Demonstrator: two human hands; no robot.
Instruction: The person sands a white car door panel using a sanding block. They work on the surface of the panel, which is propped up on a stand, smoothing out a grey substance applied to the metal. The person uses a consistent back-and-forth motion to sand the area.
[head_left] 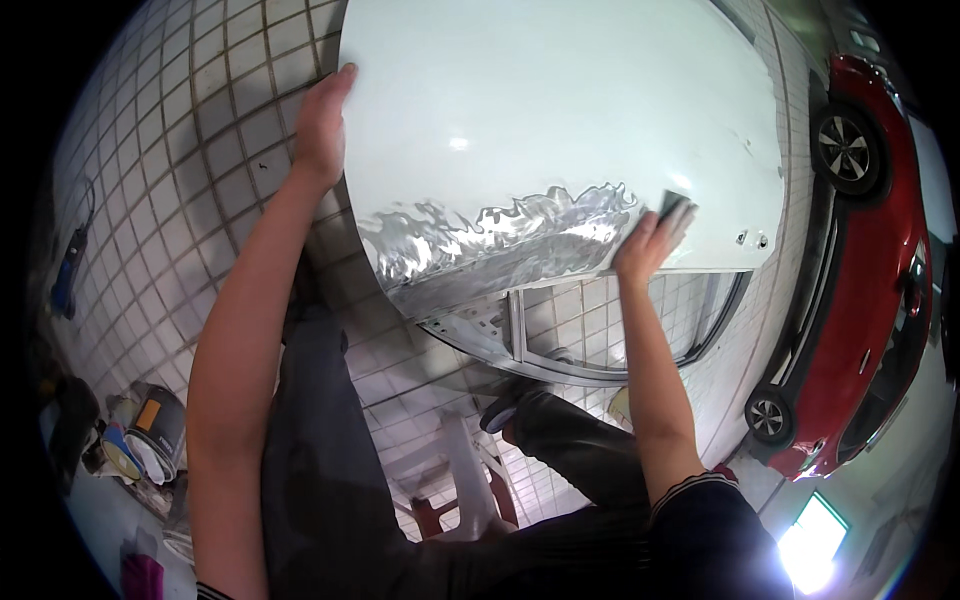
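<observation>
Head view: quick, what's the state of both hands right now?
Left hand: at the left edge of the white door; whether it grips cannot be told.
Right hand: holding a dark pad against the door.

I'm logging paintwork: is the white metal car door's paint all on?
Partly off: silvery bare metal shows on the door near its window frame.

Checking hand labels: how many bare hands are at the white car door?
2: left hand at the left edge of the white car door; right hand with a dark flat pad, right of the silver metal patch.
</observation>
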